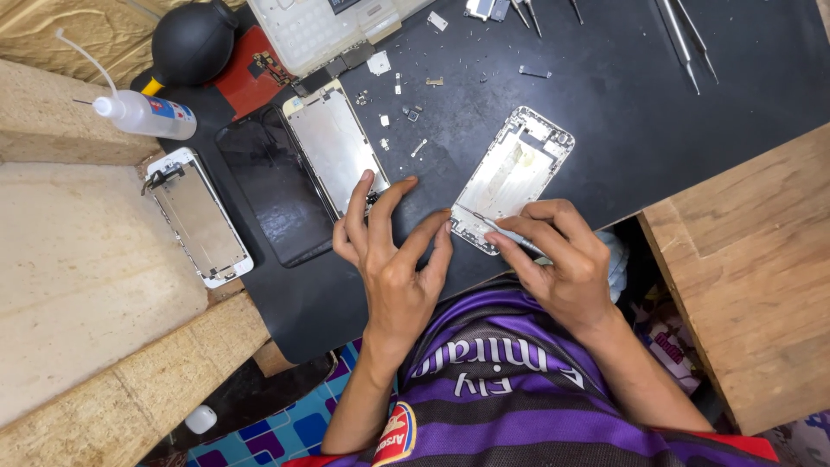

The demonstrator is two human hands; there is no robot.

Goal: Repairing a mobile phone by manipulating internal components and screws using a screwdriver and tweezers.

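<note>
Near the front edge of the black rubber work mat (605,104), the left hand (393,259) rests with fingers spread, fingertips pressed on the mat beside the silver metal phone housing (512,177); the right hand (558,255) pinches a thin metal tool (510,232) whose tip meets the housing's near end; the housing is an emptied rectangular shell, pale and scuffed inside, tilted, with a camera cut-out at its far corner; left of it lie a silver display backplate (335,147), a black glass screen panel (272,186) and, off the mat's left edge, a white-framed screen assembly (197,216); farther off, small screws (413,112) are scattered, and a black rubber air blower (192,41) sits at the far left corner.
</note>
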